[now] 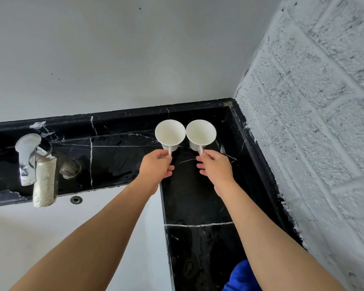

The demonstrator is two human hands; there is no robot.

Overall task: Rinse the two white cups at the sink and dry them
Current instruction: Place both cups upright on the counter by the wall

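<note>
Two white cups stand upright side by side, almost touching, on the black marble counter [198,196] near its back right corner. My left hand [156,166] pinches the handle of the left cup [170,133]. My right hand [215,166] pinches the handle of the right cup [201,133]. Both cups look empty inside. The white sink basin [51,238] lies at the lower left, below my left forearm.
A chrome tap [27,156] with a taped spout [44,181] stands at the left on the counter's back strip, above the basin's overflow hole [76,199]. A blue cloth [242,278] lies on the counter at the bottom. A rough white brick wall [313,122] borders the right.
</note>
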